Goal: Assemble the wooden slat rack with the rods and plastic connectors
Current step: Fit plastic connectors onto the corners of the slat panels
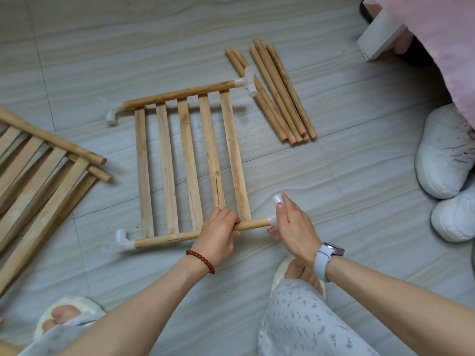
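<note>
From the head view, the left hand (pixel 218 228) is curled closed around the near rod (pixel 180 237) of the slat panel (pixel 190 163), fingers wrapped over the top of it just right of the middle, near the last slat. The right hand (pixel 293 224) grips the connector (pixel 275 211) at the rod's right end: the thumb lies along the connector's upright socket, the other fingers curl beneath, and the palm hides most of the plastic. The two hands sit close together, with a short bare stretch of rod between them.

The panel lies flat on the grey floor (pixel 334 176), five slats running away from the person to the far rod (pixel 180 95). Each of its corners carries a white connector: near left (pixel 122 238), far left (pixel 113 115) and far right (pixel 246 82).

A bundle of loose rods (pixel 277 98) lies just beyond the far right corner, some passing under that connector. More slat panels (pixel 38 181) lie stacked at the left edge, well apart from the hands. White shoes (pixel 444 155) stand at the right. A red bead bracelet (pixel 201 260) circles the left wrist and a watch (pixel 326 258) the right.
</note>
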